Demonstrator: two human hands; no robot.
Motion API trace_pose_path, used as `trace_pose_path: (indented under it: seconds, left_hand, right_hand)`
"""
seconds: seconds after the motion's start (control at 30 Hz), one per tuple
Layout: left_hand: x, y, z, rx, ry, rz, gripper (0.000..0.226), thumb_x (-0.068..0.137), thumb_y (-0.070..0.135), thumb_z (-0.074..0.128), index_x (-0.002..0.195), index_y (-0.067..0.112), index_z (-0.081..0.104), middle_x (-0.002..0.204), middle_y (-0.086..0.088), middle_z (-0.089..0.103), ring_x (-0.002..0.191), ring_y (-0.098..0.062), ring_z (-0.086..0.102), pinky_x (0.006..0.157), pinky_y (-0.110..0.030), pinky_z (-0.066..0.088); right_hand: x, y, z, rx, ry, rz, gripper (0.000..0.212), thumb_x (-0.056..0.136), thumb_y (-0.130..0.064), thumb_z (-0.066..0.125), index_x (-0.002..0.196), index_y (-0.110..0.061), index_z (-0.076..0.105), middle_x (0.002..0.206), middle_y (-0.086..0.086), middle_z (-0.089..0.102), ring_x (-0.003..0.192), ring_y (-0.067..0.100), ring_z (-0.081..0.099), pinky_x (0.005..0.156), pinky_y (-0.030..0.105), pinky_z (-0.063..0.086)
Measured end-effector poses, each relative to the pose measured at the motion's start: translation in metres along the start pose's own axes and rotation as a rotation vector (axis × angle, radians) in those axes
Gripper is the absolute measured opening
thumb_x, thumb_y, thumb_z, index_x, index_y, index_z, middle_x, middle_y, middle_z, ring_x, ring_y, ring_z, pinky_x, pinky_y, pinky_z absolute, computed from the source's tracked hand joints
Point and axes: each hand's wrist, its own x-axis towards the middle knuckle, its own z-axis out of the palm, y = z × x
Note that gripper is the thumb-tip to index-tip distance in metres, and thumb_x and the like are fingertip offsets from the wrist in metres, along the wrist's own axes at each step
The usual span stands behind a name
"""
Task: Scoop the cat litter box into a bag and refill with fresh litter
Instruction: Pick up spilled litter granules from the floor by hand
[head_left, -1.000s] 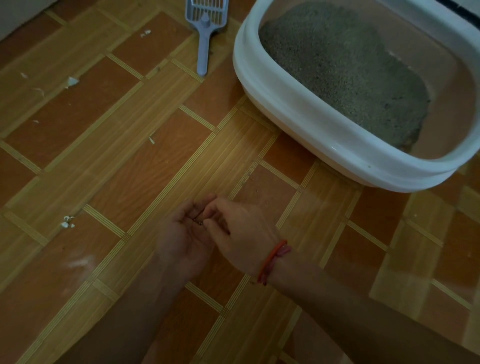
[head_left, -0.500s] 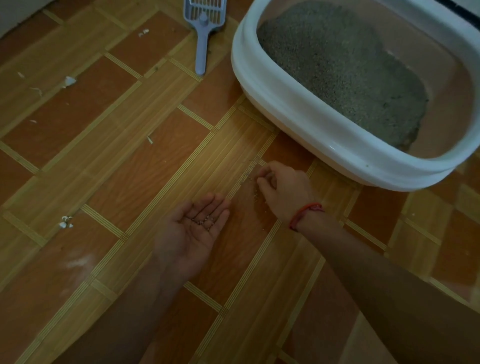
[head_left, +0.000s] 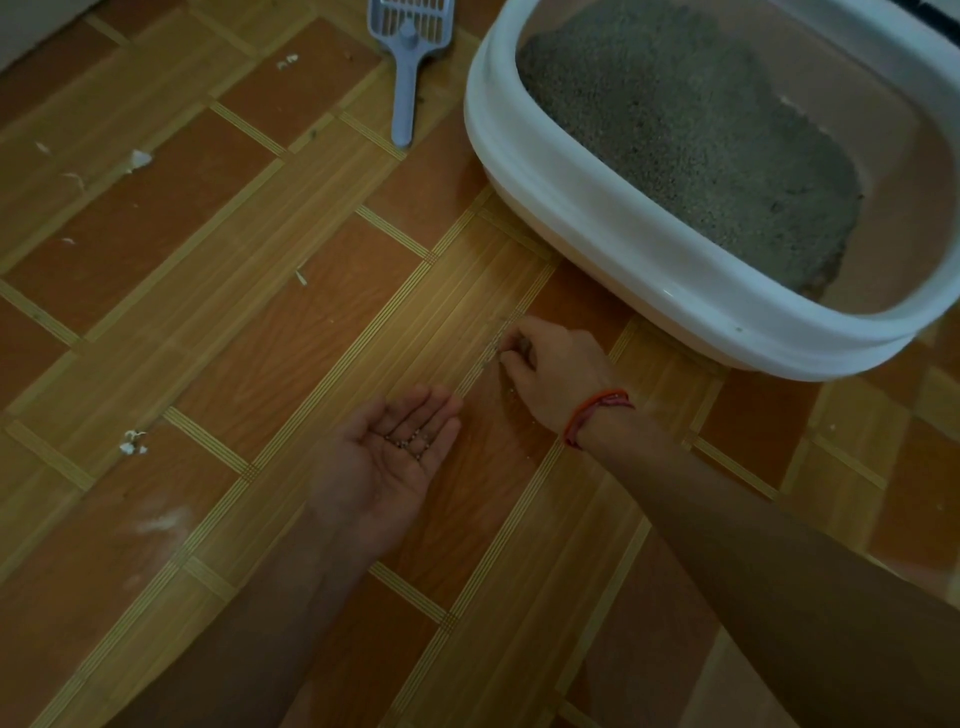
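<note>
Left hand (head_left: 384, 460) lay palm up, low over the floor (head_left: 234, 322), its fingers (head_left: 431, 410) straight and relaxed, open and gripping nothing, and there sat a small cluster of collected grains (head_left: 410, 441) across them! Just beside it, the right hand (head_left: 553, 364) was down at the floor, knuckles up, fingers (head_left: 511, 345) curled in tight, thumb and fingertips pinching at the stray grains (head_left: 511, 389) scattered on the wood-patterned tiles. A red cord bracelet (head_left: 597, 413) circled that wrist. And the litter box (head_left: 649, 260), white and oval, stood on the floor just beyond the right hand, up toward the top right, with grey litter (head_left: 691, 135) heaped against its near-left side and bare pink bottom showing on the far right. The pale blue scoop (head_left: 408, 67) lay flat on the floor to the left of the box, handle pointing toward the person, near the box but not touching it. White scraps (head_left: 137, 158) dotted the tiles well off to the left.
</note>
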Motion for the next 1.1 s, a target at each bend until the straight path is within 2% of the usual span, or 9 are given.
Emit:
trace_pose_path:
  seconds: [0.17, 0.33, 0.4, 0.5, 0.63, 0.77, 0.93, 1.03, 1.1]
  left_hand:
    - [0.001, 0.000, -0.001, 0.001, -0.001, 0.003, 0.051, 0.102, 0.023, 0.039, 0.080, -0.005, 0.076, 0.104, -0.020, 0.073, 0.098, -0.032, 0.073, 0.083, -0.044, 0.059]
    - [0.001, 0.000, -0.002, 0.001, -0.030, -0.008, 0.051, 0.103, 0.024, 0.038, 0.081, -0.003, 0.075, 0.105, -0.020, 0.073, 0.100, -0.030, 0.072, 0.084, -0.041, 0.059]
    - [0.001, 0.000, -0.003, 0.001, -0.052, -0.017, 0.049, 0.103, 0.025, 0.037, 0.085, -0.002, 0.073, 0.097, -0.017, 0.074, 0.090, -0.025, 0.074, 0.078, -0.036, 0.061]
    - [0.003, 0.001, -0.009, 0.036, -0.050, -0.037, 0.037, 0.096, 0.027, 0.042, 0.095, -0.003, 0.064, 0.080, -0.010, 0.071, 0.074, -0.020, 0.071, 0.070, -0.029, 0.060]
    - [0.005, 0.002, -0.011, 0.056, -0.054, -0.067, 0.053, 0.088, 0.031, 0.048, 0.124, -0.006, 0.058, 0.104, -0.013, 0.067, 0.100, -0.023, 0.065, 0.096, -0.035, 0.051]
    - [0.002, 0.000, -0.005, 0.007, -0.070, -0.021, 0.045, 0.100, 0.026, 0.039, 0.089, -0.003, 0.071, 0.087, -0.013, 0.072, 0.081, -0.021, 0.072, 0.073, -0.032, 0.061]
    - [0.000, 0.000, -0.001, 0.007, -0.024, -0.009, 0.051, 0.102, 0.024, 0.039, 0.078, -0.004, 0.075, 0.100, -0.019, 0.074, 0.096, -0.030, 0.073, 0.082, -0.041, 0.060]
    - [0.000, 0.001, 0.001, -0.008, -0.016, -0.009, 0.052, 0.102, 0.024, 0.039, 0.077, -0.004, 0.076, 0.101, -0.019, 0.074, 0.098, -0.031, 0.073, 0.081, -0.041, 0.060]
    - [-0.001, 0.001, 0.002, 0.006, -0.012, 0.000, 0.053, 0.102, 0.024, 0.038, 0.076, -0.003, 0.076, 0.100, -0.019, 0.074, 0.097, -0.031, 0.073, 0.082, -0.041, 0.060]
  right_hand:
    - [-0.002, -0.005, 0.001, -0.036, -0.030, 0.020, 0.011, 0.097, -0.029, 0.046, 0.093, -0.027, 0.057, 0.081, -0.006, 0.064, 0.074, 0.017, 0.060, 0.066, 0.037, 0.052]
    - [-0.028, -0.035, -0.002, 0.103, -0.030, -0.076, 0.007, 0.097, -0.029, 0.050, 0.095, -0.026, 0.056, 0.076, -0.008, 0.063, 0.072, 0.013, 0.058, 0.063, 0.031, 0.046]
    - [-0.044, -0.051, 0.001, 0.150, -0.054, -0.141, 0.007, 0.096, -0.029, 0.051, 0.095, -0.026, 0.057, 0.073, -0.008, 0.061, 0.071, 0.013, 0.059, 0.063, 0.032, 0.046]
    - [-0.058, -0.067, 0.010, 0.172, -0.088, -0.231, 0.007, 0.095, -0.028, 0.048, 0.096, -0.026, 0.054, 0.087, -0.005, 0.067, 0.078, 0.017, 0.063, 0.067, 0.039, 0.052]
    - [-0.062, -0.071, 0.017, 0.177, -0.124, -0.289, 0.012, 0.096, -0.025, 0.044, 0.100, -0.022, 0.056, 0.090, -0.003, 0.066, 0.080, 0.020, 0.062, 0.068, 0.043, 0.052]
    - [-0.054, -0.060, 0.008, 0.211, -0.056, -0.241, 0.009, 0.095, -0.027, 0.049, 0.097, -0.027, 0.058, 0.076, -0.010, 0.062, 0.069, 0.009, 0.058, 0.064, 0.034, 0.050]
    - [-0.030, -0.019, -0.008, 0.116, 0.044, -0.039, 0.008, 0.093, -0.032, 0.052, 0.095, -0.030, 0.060, 0.069, -0.012, 0.061, 0.068, 0.008, 0.058, 0.066, 0.033, 0.051]
    - [-0.026, 0.003, -0.011, 0.089, 0.032, 0.040, 0.009, 0.094, -0.026, 0.051, 0.093, -0.031, 0.059, 0.055, -0.015, 0.047, 0.055, 0.004, 0.051, 0.059, 0.032, 0.050]
    - [-0.027, 0.010, -0.010, 0.083, 0.021, 0.058, 0.009, 0.095, -0.024, 0.052, 0.094, -0.030, 0.058, 0.054, -0.015, 0.043, 0.055, 0.003, 0.051, 0.064, 0.034, 0.055]
